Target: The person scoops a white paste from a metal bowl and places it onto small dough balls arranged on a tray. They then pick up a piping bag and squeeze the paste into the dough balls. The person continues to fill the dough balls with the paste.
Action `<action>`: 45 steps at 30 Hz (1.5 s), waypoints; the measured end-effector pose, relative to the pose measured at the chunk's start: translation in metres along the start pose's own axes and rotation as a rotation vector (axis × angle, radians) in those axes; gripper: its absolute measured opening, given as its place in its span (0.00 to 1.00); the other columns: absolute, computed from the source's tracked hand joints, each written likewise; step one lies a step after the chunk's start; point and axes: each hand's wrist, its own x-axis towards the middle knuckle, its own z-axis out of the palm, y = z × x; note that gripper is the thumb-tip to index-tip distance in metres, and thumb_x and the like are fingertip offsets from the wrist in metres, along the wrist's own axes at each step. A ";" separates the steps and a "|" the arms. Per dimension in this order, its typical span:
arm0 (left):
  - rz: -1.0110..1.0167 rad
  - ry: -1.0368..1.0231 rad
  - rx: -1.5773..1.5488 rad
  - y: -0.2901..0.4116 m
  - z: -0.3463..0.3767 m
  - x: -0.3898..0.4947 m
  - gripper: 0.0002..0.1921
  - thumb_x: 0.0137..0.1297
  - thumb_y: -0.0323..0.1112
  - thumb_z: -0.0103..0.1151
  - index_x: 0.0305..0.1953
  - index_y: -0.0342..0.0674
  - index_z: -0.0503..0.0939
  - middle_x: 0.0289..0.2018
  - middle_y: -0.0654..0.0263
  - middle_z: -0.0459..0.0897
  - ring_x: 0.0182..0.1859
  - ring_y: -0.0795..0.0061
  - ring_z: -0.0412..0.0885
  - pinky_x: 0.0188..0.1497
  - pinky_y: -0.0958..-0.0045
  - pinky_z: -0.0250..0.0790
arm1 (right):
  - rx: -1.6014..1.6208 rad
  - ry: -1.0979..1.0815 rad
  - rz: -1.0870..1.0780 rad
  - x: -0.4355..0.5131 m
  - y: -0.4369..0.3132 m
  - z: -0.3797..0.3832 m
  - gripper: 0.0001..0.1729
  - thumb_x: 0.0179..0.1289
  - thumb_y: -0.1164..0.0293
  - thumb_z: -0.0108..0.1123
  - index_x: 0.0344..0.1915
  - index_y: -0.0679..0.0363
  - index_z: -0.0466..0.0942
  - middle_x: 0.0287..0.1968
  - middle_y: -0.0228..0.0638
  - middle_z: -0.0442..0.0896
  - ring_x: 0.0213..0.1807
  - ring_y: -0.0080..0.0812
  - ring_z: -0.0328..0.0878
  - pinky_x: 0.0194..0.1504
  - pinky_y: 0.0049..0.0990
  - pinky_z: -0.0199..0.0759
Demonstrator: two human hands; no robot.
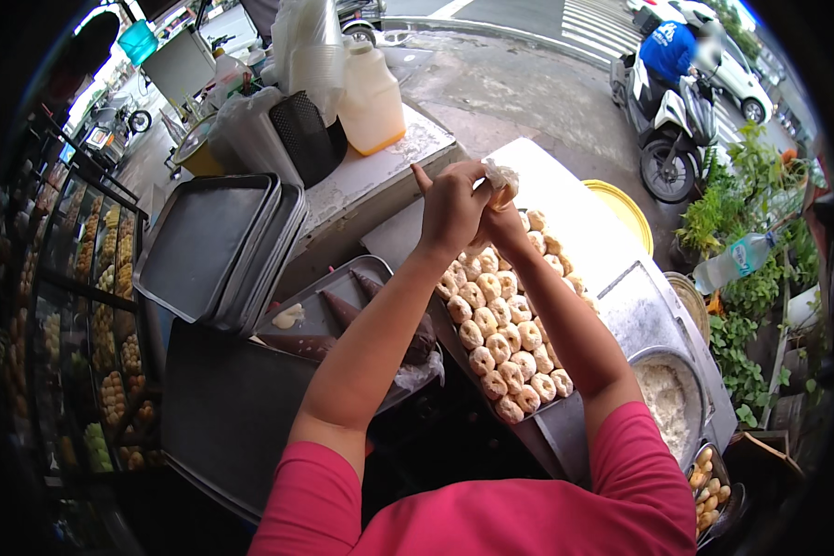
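Observation:
Both of my hands meet above the far end of a tray of dough pieces (500, 326), which stand in rows with a hollow in each top. My left hand (453, 201) is closed on the gathered end of a clear plastic bag (503, 182). Close behind it, my right hand (495, 226) is partly hidden, with its fingers around the same bag. What the bag holds is hard to tell. To the left, a metal tray (382, 264) bears piping bags with a dark filling (340, 309) and a pale lump (289, 317).
Stacked dark baking trays (208, 243) stand at the left beside a glass display case (90, 313). A plastic jug (372, 97) is on the ledge ahead. On the right are a bowl of flour (667, 403), a yellow lid (622, 212) and plants. A person sits on a parked scooter (667, 125).

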 end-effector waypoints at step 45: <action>0.015 -0.028 0.104 -0.011 -0.032 -0.016 0.07 0.67 0.36 0.55 0.36 0.43 0.82 0.32 0.63 0.84 0.43 0.58 0.82 0.68 0.26 0.24 | -0.376 0.149 -0.258 0.003 0.018 0.038 0.09 0.63 0.73 0.53 0.38 0.65 0.79 0.34 0.42 0.84 0.38 0.32 0.82 0.38 0.33 0.74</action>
